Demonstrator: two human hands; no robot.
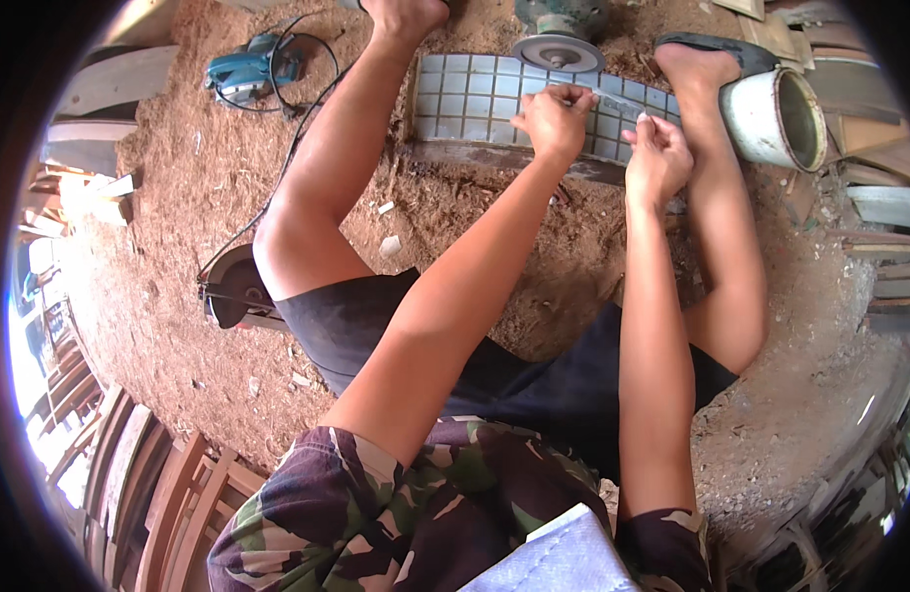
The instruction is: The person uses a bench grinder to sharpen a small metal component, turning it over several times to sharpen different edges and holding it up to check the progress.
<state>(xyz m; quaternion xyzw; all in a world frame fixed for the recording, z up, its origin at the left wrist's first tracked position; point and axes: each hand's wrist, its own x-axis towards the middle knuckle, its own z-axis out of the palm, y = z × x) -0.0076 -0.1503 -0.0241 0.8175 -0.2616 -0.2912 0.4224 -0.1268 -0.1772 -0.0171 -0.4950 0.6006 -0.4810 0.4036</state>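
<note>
Between my two hands stretches a thin, narrow greyish strip, too small to name more exactly. My left hand pinches its left end between thumb and fingers. At the other end, the fingers of my right hand are closed on it. Both hands are over a board faced with pale blue-white square tiles and dark joints, lying on the ground between my feet. Just beyond the board stands a green motor-driven grinder with a round grey disc, apart from my hands.
A worn white bucket lies tipped beside my right leg. Left of my left leg are a blue corded power tool and, nearer, a dark round-guarded saw. Wood pieces are stacked around the sawdust-covered ground.
</note>
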